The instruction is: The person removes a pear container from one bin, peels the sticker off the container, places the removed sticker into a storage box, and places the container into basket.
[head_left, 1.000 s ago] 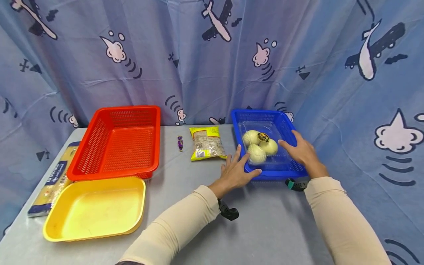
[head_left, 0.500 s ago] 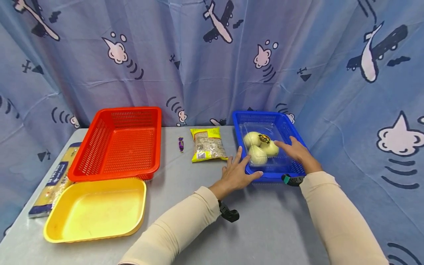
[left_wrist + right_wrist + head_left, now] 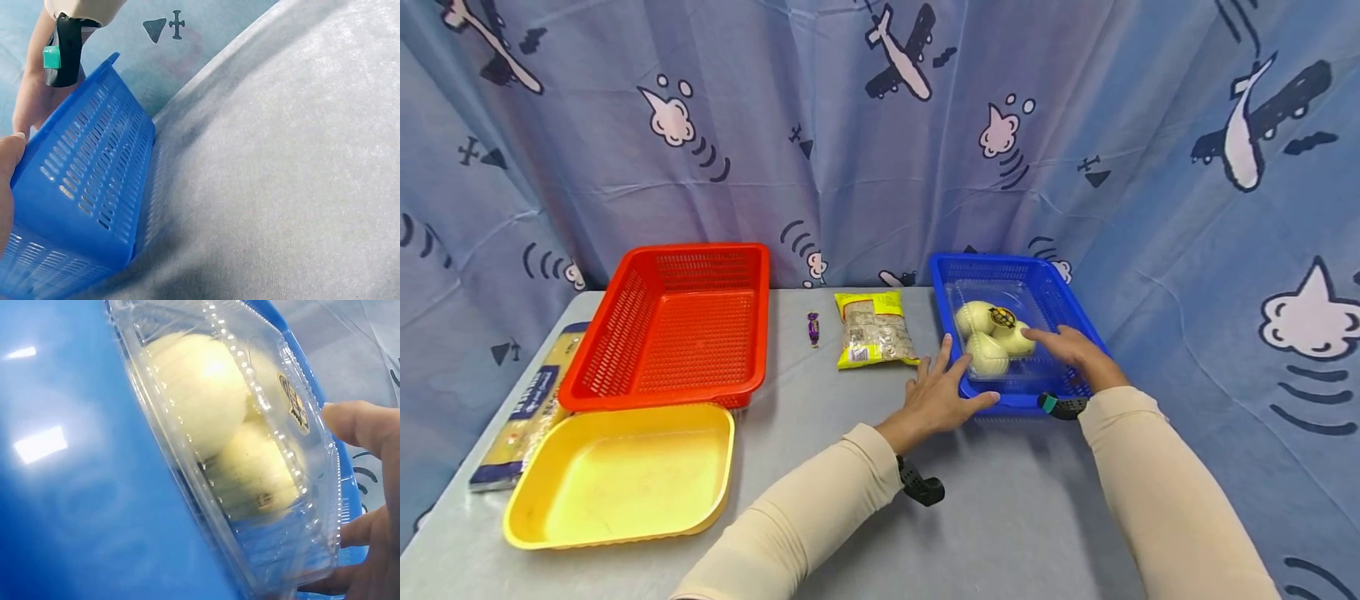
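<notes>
Clear plastic box [image 3: 992,329] inside the blue basket [image 3: 1015,402] on the bench [image 3: 1000,500], pale round fruits [image 3: 988,356] within. Left hand [image 3: 934,402]: fingers spread at basket's near left corner, touching rim. Right hand [image 3: 1075,348]: thumb and fingers about box's right edge; cannot tell if clamped. Probably moderately heavy with fruit; walls likely thin, slick, easily dented. Best taken by opposite sides, low near base, not by top alone.

Blue airplane-print curtain [image 3: 850,167], pale grey tabletop [image 3: 1000,517]
</notes>
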Action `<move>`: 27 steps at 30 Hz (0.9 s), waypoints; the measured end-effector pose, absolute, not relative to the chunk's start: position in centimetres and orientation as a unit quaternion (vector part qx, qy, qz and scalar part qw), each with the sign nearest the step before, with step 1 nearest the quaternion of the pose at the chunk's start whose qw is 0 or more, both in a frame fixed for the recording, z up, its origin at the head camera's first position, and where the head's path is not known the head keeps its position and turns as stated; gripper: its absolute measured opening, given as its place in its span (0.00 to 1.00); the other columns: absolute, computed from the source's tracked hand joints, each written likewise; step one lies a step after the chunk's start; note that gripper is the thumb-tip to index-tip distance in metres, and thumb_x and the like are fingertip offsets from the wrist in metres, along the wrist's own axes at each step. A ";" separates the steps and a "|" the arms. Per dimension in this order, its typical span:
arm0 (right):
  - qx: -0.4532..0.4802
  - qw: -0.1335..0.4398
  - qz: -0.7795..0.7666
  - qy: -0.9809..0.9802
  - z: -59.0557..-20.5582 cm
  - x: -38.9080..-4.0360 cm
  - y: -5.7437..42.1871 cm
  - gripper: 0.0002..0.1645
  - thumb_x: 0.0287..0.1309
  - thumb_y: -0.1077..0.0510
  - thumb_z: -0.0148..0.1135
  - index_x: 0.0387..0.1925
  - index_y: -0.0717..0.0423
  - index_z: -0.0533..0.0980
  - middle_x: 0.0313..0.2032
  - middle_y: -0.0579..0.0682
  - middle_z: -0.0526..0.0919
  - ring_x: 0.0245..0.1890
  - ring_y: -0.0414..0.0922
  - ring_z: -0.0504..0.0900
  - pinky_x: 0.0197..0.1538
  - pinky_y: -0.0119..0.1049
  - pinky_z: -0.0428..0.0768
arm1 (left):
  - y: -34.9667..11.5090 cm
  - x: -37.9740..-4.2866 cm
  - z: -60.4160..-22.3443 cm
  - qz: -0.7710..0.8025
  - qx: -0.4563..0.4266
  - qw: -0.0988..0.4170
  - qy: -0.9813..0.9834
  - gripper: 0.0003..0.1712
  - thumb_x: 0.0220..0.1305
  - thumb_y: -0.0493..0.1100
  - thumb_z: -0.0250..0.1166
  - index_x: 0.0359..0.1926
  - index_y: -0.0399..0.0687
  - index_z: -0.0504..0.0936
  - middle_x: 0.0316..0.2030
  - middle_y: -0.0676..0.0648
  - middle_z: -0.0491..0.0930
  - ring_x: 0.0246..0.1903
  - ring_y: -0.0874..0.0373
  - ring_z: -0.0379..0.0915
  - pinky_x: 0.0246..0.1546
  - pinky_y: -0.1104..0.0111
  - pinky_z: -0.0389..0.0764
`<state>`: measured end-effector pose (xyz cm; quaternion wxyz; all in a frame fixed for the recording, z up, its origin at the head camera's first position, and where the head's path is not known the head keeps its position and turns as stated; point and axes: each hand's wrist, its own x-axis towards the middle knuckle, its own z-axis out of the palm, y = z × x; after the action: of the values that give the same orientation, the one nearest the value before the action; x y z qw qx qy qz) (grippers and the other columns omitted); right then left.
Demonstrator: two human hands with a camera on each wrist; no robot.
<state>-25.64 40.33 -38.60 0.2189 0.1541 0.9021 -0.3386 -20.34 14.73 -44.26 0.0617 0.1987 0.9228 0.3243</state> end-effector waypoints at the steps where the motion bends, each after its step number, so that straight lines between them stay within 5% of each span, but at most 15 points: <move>1: 0.158 0.224 -0.342 0.899 -38.7 -25.8 40.4 0.68 0.59 0.24 0.45 0.70 0.71 0.27 0.69 0.75 0.32 0.66 0.74 0.47 0.57 0.64 0.66 | 14.7 -20.3 -44.3 0.324 0.198 0.062 0.923 0.48 0.56 0.78 0.52 0.74 0.67 0.57 0.75 0.57 0.31 0.71 0.40 0.40 0.59 0.38 0.57; 14: 0.207 0.248 -0.429 0.843 -40.1 -26.3 40.7 0.61 0.65 0.33 0.47 0.70 0.75 0.32 0.68 0.77 0.41 0.64 0.73 0.53 0.52 0.59 0.73 | 14.8 -20.4 -44.4 0.320 0.198 0.060 0.925 0.49 0.55 0.80 0.50 0.74 0.67 0.57 0.75 0.55 0.33 0.70 0.40 0.41 0.59 0.39 0.57; 27: 0.183 0.200 -0.582 0.766 -41.0 -26.3 41.0 0.54 0.69 0.42 0.48 0.73 0.64 0.29 0.68 0.78 0.43 0.61 0.75 0.57 0.48 0.62 0.74 | 14.8 -20.4 -44.5 0.326 0.199 0.056 0.923 0.49 0.56 0.78 0.52 0.74 0.65 0.58 0.76 0.54 0.34 0.70 0.40 0.43 0.58 0.39 0.58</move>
<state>-26.29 41.00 -40.99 0.2004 0.1834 0.7665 -0.5820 -20.39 14.84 -44.49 0.0557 0.1988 0.9226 0.3259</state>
